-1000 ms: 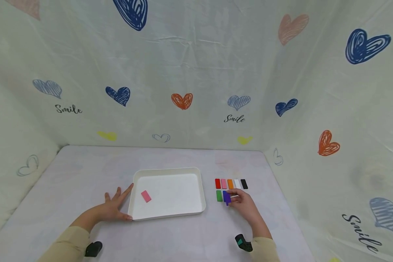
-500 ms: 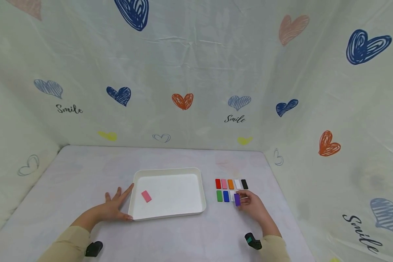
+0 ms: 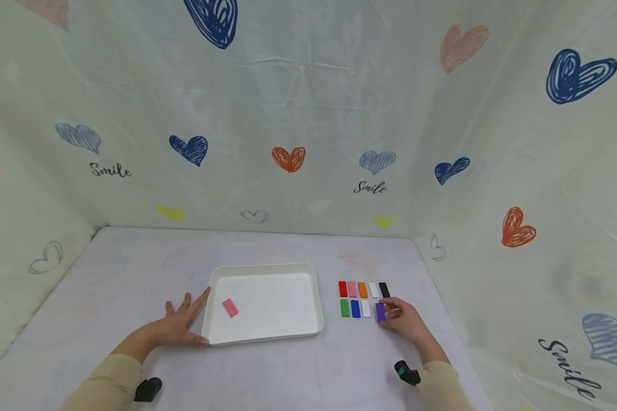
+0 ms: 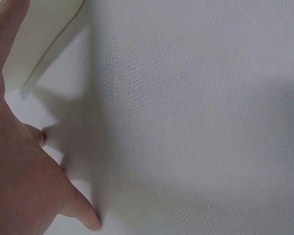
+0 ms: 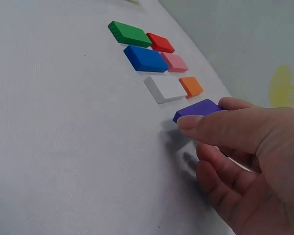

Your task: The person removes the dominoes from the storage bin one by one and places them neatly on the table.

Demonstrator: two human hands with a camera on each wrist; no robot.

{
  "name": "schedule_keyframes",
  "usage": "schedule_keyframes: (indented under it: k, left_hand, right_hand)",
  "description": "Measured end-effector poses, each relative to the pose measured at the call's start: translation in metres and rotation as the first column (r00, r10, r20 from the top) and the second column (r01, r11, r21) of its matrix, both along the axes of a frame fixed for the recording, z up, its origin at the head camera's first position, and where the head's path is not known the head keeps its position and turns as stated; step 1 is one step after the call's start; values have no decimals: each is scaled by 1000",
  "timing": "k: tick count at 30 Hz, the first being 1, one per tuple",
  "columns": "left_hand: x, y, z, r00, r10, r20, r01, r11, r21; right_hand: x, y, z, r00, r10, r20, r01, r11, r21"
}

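Note:
My right hand (image 3: 407, 322) pinches a purple rectangular block (image 5: 202, 108) between thumb and fingers at the right end of the near row. In the right wrist view a shadow shows beneath the block. That row holds a green block (image 3: 345, 308), a blue block (image 3: 356, 309) and a white block (image 3: 366, 309). Behind it lie red (image 3: 343, 289), pink, orange, white and black blocks (image 3: 384, 290). With fingers spread, my left hand (image 3: 172, 330) touches the left side of a shallow white tray (image 3: 277, 302). One pink block (image 3: 230, 307) lies tilted inside the tray.
A pale cloth covers the table (image 3: 267, 377). Around it hangs a curtain (image 3: 308, 103) printed with hearts, meeting the table's back edge. Dark devices sit at both wrists, one by the left sleeve (image 3: 105, 382) and one by the right sleeve (image 3: 442, 388).
My right hand has carried the purple block rightward past the blue and white blocks, which now show fully. The left hand keeps its place at the tray.

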State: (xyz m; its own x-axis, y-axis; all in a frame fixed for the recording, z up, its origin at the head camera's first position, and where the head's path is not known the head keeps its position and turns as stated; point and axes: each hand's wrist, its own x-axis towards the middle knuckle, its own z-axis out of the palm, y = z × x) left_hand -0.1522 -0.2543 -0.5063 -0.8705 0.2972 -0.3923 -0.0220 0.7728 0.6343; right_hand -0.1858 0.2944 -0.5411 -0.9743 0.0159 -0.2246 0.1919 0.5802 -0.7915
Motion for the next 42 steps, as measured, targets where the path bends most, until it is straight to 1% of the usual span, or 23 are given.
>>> schedule_keyframes:
  k: [8,13,23,33,37,42]
  left_hand:
    - [0,1,0,1000,5,3,-5,1000,0]
    - [0,1,0,1000,8,8,-9,1000,4]
    - [0,1,-1,1000,7,3,-7,1000,-4]
    - [0,1,-1,1000,16,11,-16,1000,12]
    - [-1,0,-1,1000,12,7,-12,1000,11]
    - [-1,0,-1,1000,6,3,-6,1000,7]
  right_hand:
    - [-9,4,-10,1000,-4,-12,5,998,65]
    - [-13,7,-14,1000,2,4,-2,998,60]
    - [-17,11,-10,997,67,47,-69,996,56]
    - [-19,11,-7,996,71,53,-74,996,56]
    - [-20,10,-7,996,62,68,-67,996,63]
    - [-20,9,-7,996,63,66,-67,996,59]
